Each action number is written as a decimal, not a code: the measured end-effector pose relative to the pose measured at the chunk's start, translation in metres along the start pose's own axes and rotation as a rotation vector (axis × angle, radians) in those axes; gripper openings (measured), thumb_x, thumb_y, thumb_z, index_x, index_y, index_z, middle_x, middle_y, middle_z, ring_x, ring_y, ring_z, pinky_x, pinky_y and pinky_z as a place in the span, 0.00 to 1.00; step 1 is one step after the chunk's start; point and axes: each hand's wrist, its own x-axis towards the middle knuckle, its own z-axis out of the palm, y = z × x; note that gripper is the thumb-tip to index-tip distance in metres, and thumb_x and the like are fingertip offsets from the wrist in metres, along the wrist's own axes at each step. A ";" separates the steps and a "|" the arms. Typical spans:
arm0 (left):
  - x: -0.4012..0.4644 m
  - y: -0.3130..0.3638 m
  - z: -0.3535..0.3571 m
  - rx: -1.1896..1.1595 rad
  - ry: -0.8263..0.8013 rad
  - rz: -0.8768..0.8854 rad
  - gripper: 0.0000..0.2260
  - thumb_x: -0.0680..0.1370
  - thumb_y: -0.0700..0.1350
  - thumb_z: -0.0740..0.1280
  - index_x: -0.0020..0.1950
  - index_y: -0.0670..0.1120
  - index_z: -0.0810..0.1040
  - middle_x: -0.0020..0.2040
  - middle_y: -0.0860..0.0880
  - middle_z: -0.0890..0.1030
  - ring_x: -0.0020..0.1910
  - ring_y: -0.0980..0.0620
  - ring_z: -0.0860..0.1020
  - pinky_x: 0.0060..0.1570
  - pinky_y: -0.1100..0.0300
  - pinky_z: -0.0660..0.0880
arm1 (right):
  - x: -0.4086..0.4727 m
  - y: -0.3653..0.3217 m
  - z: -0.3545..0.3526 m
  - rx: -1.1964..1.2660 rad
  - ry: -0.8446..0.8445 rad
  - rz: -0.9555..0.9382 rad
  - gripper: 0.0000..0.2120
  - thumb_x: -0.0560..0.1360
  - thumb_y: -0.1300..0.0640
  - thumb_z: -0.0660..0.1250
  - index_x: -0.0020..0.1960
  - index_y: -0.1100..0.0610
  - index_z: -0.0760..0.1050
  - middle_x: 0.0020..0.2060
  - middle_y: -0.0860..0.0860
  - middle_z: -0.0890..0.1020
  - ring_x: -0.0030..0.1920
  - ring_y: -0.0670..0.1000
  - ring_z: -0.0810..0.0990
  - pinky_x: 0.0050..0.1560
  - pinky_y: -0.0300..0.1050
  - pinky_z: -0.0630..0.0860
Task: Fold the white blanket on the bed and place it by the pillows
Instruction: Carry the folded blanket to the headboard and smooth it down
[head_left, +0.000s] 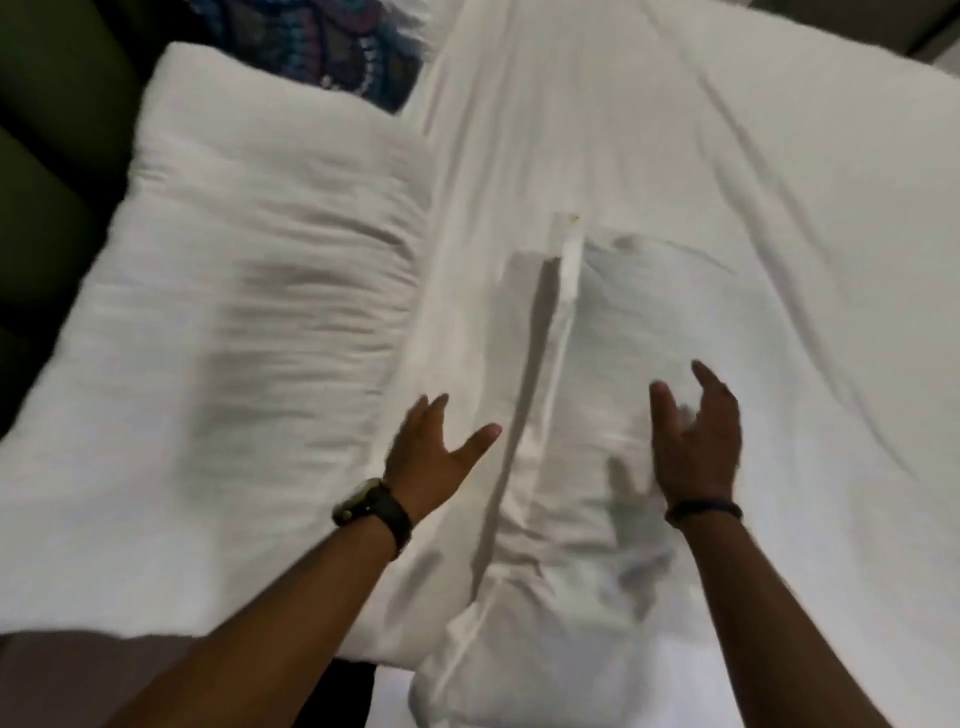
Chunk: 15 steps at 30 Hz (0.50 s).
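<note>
The white blanket (649, 171) lies spread over the bed and fills the middle and right of the view, with a folded seam (563, 322) running down its centre. A thick white pillow (249, 291) lies on the left. My left hand (434, 454) hovers open over the blanket just left of the seam, fingers apart, holding nothing. My right hand (698, 434) is open too, fingers spread, just above a rumpled patch right of the seam. Whether either palm touches the cloth is unclear because of blur.
A dark patterned cloth (332, 47) shows at the top, behind the pillow. Dark surroundings lie along the left edge (47, 156). The bed's near edge meets a dark gap (337, 691) at the bottom.
</note>
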 end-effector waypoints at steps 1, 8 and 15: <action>-0.002 0.018 0.020 -0.114 -0.070 -0.018 0.47 0.69 0.74 0.62 0.80 0.50 0.56 0.81 0.48 0.56 0.79 0.49 0.55 0.76 0.52 0.55 | 0.002 0.031 -0.025 -0.055 0.036 0.062 0.36 0.73 0.35 0.59 0.72 0.58 0.67 0.70 0.58 0.71 0.72 0.58 0.66 0.72 0.55 0.63; -0.002 0.063 0.125 -0.424 -0.151 -0.246 0.55 0.59 0.76 0.72 0.78 0.52 0.57 0.71 0.52 0.71 0.68 0.47 0.72 0.69 0.53 0.69 | -0.020 0.180 -0.082 0.132 -0.136 0.697 0.44 0.69 0.25 0.59 0.75 0.52 0.61 0.71 0.55 0.70 0.69 0.58 0.70 0.71 0.53 0.65; -0.006 0.074 0.124 -0.588 -0.060 -0.225 0.44 0.55 0.70 0.79 0.65 0.52 0.75 0.57 0.51 0.83 0.53 0.48 0.83 0.55 0.48 0.80 | -0.002 0.172 -0.086 0.319 -0.058 0.705 0.37 0.72 0.28 0.58 0.63 0.58 0.76 0.61 0.55 0.79 0.60 0.57 0.77 0.62 0.48 0.71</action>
